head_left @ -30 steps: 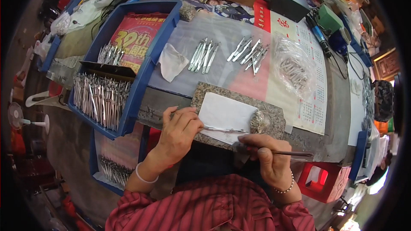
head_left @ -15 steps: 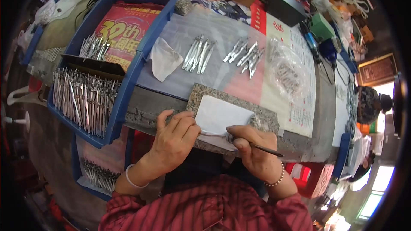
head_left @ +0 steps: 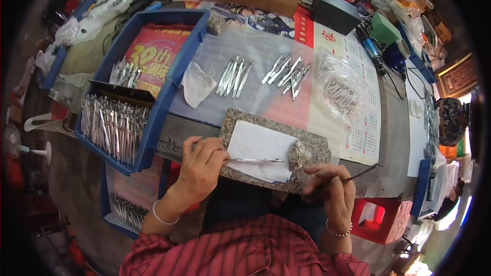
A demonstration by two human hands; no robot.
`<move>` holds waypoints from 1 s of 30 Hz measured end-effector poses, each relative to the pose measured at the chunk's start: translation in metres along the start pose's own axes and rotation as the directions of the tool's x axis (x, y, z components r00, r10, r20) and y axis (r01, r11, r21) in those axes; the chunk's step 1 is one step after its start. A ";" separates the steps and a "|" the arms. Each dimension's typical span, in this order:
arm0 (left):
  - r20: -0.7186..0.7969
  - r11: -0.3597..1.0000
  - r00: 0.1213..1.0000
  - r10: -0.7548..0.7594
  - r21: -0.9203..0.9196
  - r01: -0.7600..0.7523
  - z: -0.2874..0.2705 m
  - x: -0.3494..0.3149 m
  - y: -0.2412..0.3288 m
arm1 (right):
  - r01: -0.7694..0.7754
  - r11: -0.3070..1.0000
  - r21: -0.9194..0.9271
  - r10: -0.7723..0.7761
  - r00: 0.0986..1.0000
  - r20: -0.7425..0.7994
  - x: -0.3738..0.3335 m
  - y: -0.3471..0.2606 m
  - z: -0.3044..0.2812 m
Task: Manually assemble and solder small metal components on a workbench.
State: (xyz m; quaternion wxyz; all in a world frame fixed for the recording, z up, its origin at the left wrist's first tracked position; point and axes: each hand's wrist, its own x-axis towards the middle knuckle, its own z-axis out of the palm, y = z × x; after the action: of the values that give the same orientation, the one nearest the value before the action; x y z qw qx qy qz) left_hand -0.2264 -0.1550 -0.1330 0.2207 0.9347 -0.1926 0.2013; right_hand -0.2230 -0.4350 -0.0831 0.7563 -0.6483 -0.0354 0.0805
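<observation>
My left hand [head_left: 201, 166] pinches one end of a pair of slim metal tweezers [head_left: 258, 160]. The tweezers lie level across a white paper pad [head_left: 261, 140] on a speckled granite slab [head_left: 238, 174]. Off the slab's right end, my right hand [head_left: 332, 186] is closed around a thin, dark, rod-shaped tool [head_left: 364, 172], whose thin end points up and to the right. Its other end is hidden in the fingers. Between that hand and the pad sits a clear, crinkled plastic-wrapped lump [head_left: 299, 154].
Beyond the slab lie a left group of tweezers [head_left: 233, 76], a right group [head_left: 289, 74] and a plastic bag of tweezers [head_left: 338, 92]. A blue tray [head_left: 171, 79] packed with tweezers stands left, near a white cloth [head_left: 197, 84]. A red stool [head_left: 381, 220] is below right.
My right hand has drawn away to the right from the tweezers with the dark tool, leaving them in plain sight. My left hand keeps its pinch. The whole view has shifted slightly.
</observation>
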 end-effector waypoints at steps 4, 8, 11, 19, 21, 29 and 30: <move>-0.150 0.994 0.983 -0.107 -0.015 0.106 -0.019 0.010 -0.004 | -0.072 0.997 -0.008 0.073 0.992 0.103 -0.005 0.017 -0.021; -0.239 0.965 0.935 -0.261 -0.060 0.254 -0.027 0.045 -0.010 | -0.174 0.983 -0.057 0.181 0.966 0.183 0.001 0.033 -0.025; -0.321 0.960 0.912 -0.257 0.027 0.280 -0.009 0.082 -0.034 | -0.134 0.982 -0.136 0.160 0.966 0.205 0.001 0.038 -0.028; -0.223 0.795 0.946 -0.235 0.515 0.320 0.047 0.115 -0.066 | 0.130 0.983 -0.132 -0.093 0.963 0.251 0.001 0.046 -0.030; -0.135 0.816 0.961 -0.243 0.507 0.278 0.051 0.109 -0.060 | 0.166 0.975 -0.147 -0.123 0.957 0.263 0.001 0.045 -0.030; -0.050 0.947 0.956 -0.290 0.128 0.294 0.003 0.068 0.004 | 0.077 0.981 -0.179 -0.028 0.965 0.261 -0.001 0.041 -0.037; -0.011 0.948 0.948 -0.317 0.030 0.318 -0.004 0.067 0.009 | 0.082 0.980 -0.181 -0.032 0.964 0.264 -0.001 0.041 -0.037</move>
State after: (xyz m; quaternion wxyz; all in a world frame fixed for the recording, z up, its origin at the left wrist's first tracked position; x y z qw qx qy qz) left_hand -0.1749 -0.1785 -0.0962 0.2359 0.9563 -0.0358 0.1688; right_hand -0.2210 -0.4652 -0.1294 0.6819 -0.7000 -0.1603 0.1390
